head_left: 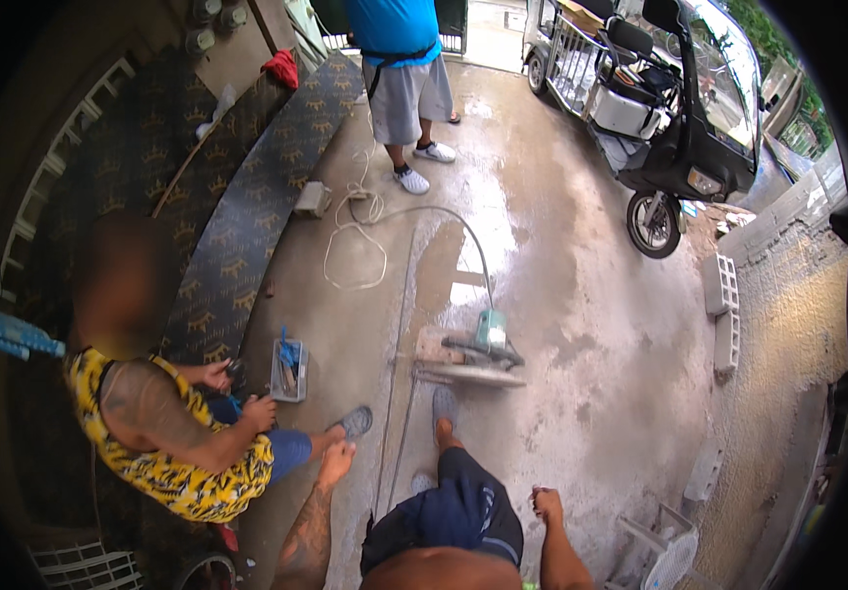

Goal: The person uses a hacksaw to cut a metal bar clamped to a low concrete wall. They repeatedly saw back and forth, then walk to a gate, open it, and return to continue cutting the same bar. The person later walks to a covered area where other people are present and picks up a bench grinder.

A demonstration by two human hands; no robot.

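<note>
My left hand (pixel 337 462) hangs in front of my left side with its fingers curled closed, close to a seated co-worker's foot. No object shows in it. My right hand (pixel 547 503) is out to my right over the concrete floor, its fingers also curled in, and I see nothing held there. Ahead of my shoe lies a corded power tool with a green motor housing (pixel 491 330); it resembles a cut-off saw. A flat board or base (pixel 468 374) lies under it. Neither hand touches the tool.
At left sits a co-worker in a yellow patterned top (pixel 183 433) beside a grey tool basket (pixel 289 372). Another person (pixel 404 79) stands ahead near a loose white cable (pixel 357 285). Dark printed panels (pixel 257 187), hollow blocks (pixel 722 285), a three-wheeler (pixel 670 147) and a white chair (pixel 670 551) flank the wet floor.
</note>
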